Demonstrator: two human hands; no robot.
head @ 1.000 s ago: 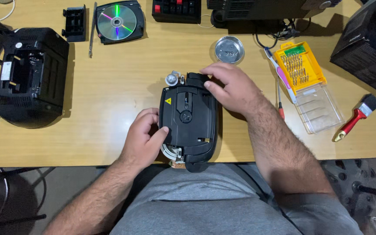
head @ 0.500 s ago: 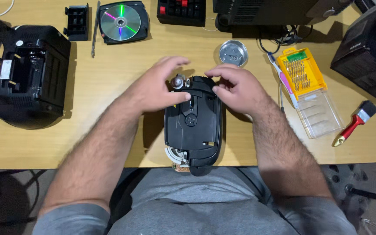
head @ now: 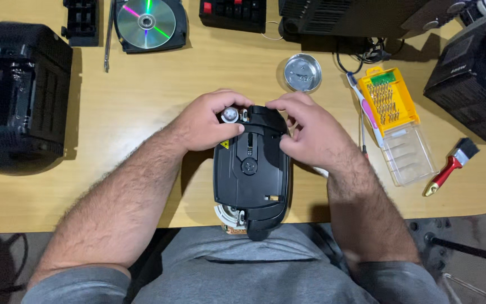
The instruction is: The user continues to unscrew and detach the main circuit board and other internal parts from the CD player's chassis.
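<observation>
Here, the wooden table is carrying everything, and a big black housing is sitting at its left edge. I am keeping a black plastic device flat in front of me at the near edge of the table, its lower end hanging just over my lap. My left hand is curling over the device's top left corner, fingers closing narrowly around a small round silver part there. My right hand is gripping the top right corner, fingers bending onto the black cover. To the right, a yellow bit case is lying with its clear lid open. A disc in its tray is resting at the far side. A round metal dish is sitting just beyond my right hand, and a red-handled brush is lying near the right edge.
</observation>
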